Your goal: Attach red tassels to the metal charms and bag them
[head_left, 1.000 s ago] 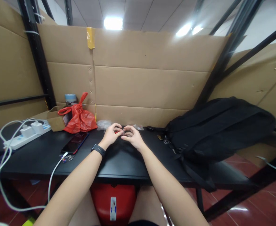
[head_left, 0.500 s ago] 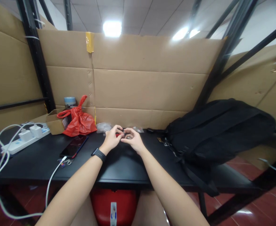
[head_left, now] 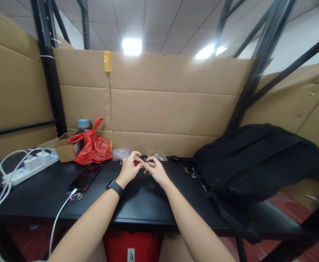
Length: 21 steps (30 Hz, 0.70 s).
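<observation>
Over the black table (head_left: 143, 203), my left hand (head_left: 130, 167), with a dark watch on its wrist, pinches a small red item (head_left: 136, 164) that is mostly covered by the fingers. My right hand (head_left: 155, 170) meets it at the fingertips, thumb and index finger pressed together on something too small to make out. Behind the hands lie clear plastic bags (head_left: 120, 154) near the cardboard wall.
At the left are a red plastic bag (head_left: 94, 147), a small cardboard box (head_left: 65, 149), a phone (head_left: 85, 177) with a white cable, and a power strip (head_left: 23, 174). A black backpack (head_left: 254, 160) fills the right side.
The view has tilted up a little, so everything sits lower. My right thumb and index finger have closed together at my left fingertips; before, they were curved apart.
</observation>
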Available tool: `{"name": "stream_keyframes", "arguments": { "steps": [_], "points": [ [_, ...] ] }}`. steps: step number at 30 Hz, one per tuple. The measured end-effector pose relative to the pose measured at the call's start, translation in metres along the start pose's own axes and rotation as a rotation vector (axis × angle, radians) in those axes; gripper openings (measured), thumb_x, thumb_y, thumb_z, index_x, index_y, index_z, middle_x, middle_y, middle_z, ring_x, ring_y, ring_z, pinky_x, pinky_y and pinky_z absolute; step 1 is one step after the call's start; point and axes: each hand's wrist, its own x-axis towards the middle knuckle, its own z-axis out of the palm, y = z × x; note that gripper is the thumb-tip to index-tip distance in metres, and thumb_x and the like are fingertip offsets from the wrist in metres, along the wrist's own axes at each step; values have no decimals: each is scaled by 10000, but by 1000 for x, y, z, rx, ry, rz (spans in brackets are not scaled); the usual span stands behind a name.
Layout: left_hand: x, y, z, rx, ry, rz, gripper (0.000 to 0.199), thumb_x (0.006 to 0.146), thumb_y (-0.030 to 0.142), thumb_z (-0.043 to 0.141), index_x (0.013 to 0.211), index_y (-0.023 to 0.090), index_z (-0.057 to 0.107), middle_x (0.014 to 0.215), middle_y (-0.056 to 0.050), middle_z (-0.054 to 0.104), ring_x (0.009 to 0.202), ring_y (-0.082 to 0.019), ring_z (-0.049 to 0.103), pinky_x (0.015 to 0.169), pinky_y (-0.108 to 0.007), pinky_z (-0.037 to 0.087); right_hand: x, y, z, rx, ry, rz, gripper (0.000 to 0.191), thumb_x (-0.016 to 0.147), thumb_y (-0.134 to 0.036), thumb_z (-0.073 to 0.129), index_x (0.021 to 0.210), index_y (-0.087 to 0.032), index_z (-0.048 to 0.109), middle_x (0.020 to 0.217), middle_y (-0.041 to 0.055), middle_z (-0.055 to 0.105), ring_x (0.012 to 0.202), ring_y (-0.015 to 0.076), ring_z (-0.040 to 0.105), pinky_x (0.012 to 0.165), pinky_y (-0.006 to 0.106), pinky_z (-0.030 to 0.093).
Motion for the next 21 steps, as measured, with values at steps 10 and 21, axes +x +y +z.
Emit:
{"name": "stream_keyframes", "arguments": {
  "steps": [10,21],
  "points": [
    [2,-6,-3,-53,-11,-21,318,768,138,710,1036,224,560,901,-6,764,859,-178,757,902,-314,522,2,4,-5,-117,-32,-20,442,781,-621,729,863,-197,634,738,12,640,621,141,596,520,230,408],
    [2,-5,-6,-55,-28,-31,259,787,195,706,1011,233,582,837,3,770,870,-193,740,897,-337,536,1,3,-6,-141,-112,-9,411,816,-594,686,933,-201,656,842,37,649,710,167,601,550,248,417]
  ]
}}
